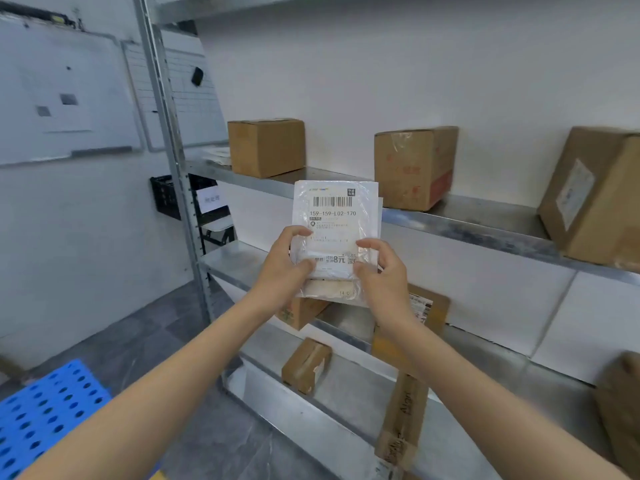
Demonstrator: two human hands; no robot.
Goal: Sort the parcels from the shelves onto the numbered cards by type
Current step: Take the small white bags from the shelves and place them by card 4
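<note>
Metal shelving [478, 220] fills the right side, three tiers visible. Whiteboard [62, 95] on the left wall; blue perforated pallet [45, 410] on the floor, lower left. Upper tier: three cardboard boxes, well apart — right box [595, 195] tilted, middle box [414, 168], left box [266, 147]. Lower tiers: long flat carton [403, 420] and small taped box [306, 365]. Plastic mailer [336, 237], label facing the camera, held upright in front of the shelves, hiding part of the middle tier. Left hand [284, 268] and right hand [382, 275]: each grip clasped on the mailer's lower edge.
</note>
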